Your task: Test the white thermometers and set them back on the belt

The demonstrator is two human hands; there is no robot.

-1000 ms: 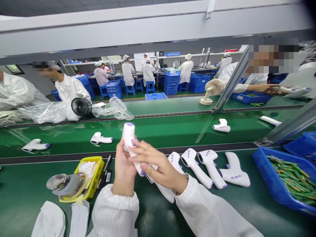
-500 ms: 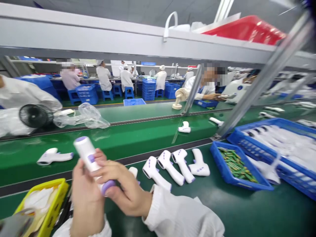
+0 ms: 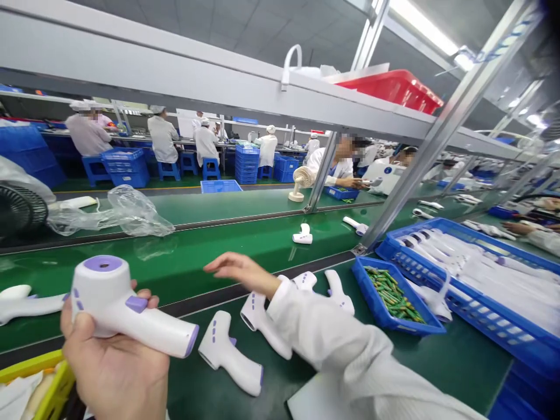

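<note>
Thermometer gun (image 3: 126, 312), white w/ purple trim, is gripped in left hand (image 3: 111, 364) at lower left of frame, head up, handle pointing right. Right hand (image 3: 238, 269) is spread flat, holding nothing, stretched over the conveyor belt (image 3: 196, 251) mid-frame. Grip is best kept on the body, purple buttons left untouched. Loose thermometers (image 3: 230, 356) lie just right of it; blue bin of green parts (image 3: 389, 291) sits further right.

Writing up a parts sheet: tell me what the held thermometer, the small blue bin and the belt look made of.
Thermometer in the left hand: looks like moulded plastic, smooth white semi-gloss shell, lilac buttons and cap.
Blue bin: likely rigid plastic, uniform colour, ribbed rim.
Belt: probably rubber or PVC, seamless glossy green with reflections.
</note>
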